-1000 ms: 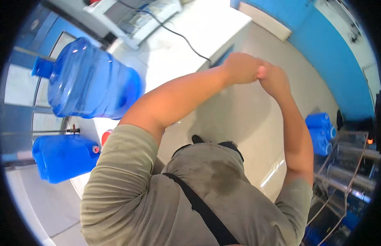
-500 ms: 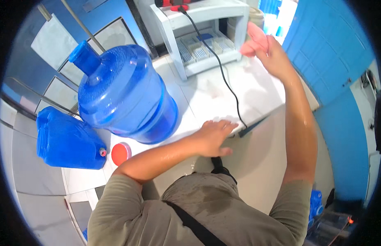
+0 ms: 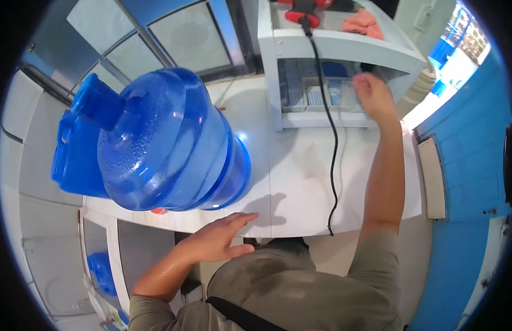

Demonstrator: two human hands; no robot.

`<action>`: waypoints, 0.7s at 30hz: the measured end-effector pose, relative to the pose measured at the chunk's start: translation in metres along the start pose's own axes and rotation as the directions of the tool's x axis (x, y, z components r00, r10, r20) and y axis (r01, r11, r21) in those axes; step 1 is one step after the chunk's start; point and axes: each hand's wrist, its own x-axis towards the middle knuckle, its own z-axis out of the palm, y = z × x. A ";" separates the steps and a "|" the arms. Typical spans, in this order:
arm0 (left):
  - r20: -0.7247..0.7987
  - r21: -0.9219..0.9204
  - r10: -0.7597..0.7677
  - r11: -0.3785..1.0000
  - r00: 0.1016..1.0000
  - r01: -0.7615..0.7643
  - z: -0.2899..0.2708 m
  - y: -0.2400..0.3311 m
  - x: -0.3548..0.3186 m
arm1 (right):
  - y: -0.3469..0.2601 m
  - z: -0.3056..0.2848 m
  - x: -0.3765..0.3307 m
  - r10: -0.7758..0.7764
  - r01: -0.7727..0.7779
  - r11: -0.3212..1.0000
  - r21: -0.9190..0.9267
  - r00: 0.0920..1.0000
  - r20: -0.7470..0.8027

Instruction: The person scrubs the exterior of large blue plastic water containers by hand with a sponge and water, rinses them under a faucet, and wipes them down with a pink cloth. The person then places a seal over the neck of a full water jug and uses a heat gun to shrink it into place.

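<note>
A large blue water bottle [image 3: 162, 143] stands on the white counter [image 3: 291, 187] with its capped neck tilted toward the upper left in view. My left hand [image 3: 214, 240] is open near the counter's front edge, fingers stretched out and thumb apart, just below the bottle's base and holding nothing. Out in front of the small white shelf [image 3: 269, 83], my right hand [image 3: 375, 98] has its fingers curled in, with nothing seen in them. A crumpled pink cloth [image 3: 364, 25] lies on the shelf's top, beside a red and black tool [image 3: 303, 12] with a cord.
A black cable [image 3: 334, 160] runs from the tool down to the counter's front edge. Behind the bottle sits a blue jerrycan [image 3: 79, 160]; a red lid [image 3: 158, 211] peeks out below the bottle. Small boxes [image 3: 316, 96] fill the shelf. A blue door [image 3: 465, 138] stands at right.
The pink cloth has left my right hand and now lies on the shelf's top. My left hand has shifted left and down in view. My view has turned and moved closer to the counter.
</note>
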 end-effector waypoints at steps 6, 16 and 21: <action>-0.028 -0.067 -0.149 0.987 0.988 0.147 0.010 0.005 -0.003 | 0.064 0.097 0.129 -0.276 0.192 0.762 -0.619 0.960 -0.042; -0.072 -0.124 -0.262 0.960 0.962 0.252 0.021 0.003 -0.016 | 0.126 0.147 0.170 -0.230 0.071 0.628 -0.775 0.968 -0.097; -0.066 -0.129 -0.160 0.980 0.985 0.151 0.012 0.014 -0.006 | 0.139 0.126 0.163 -0.204 0.071 0.620 -0.782 0.976 -0.074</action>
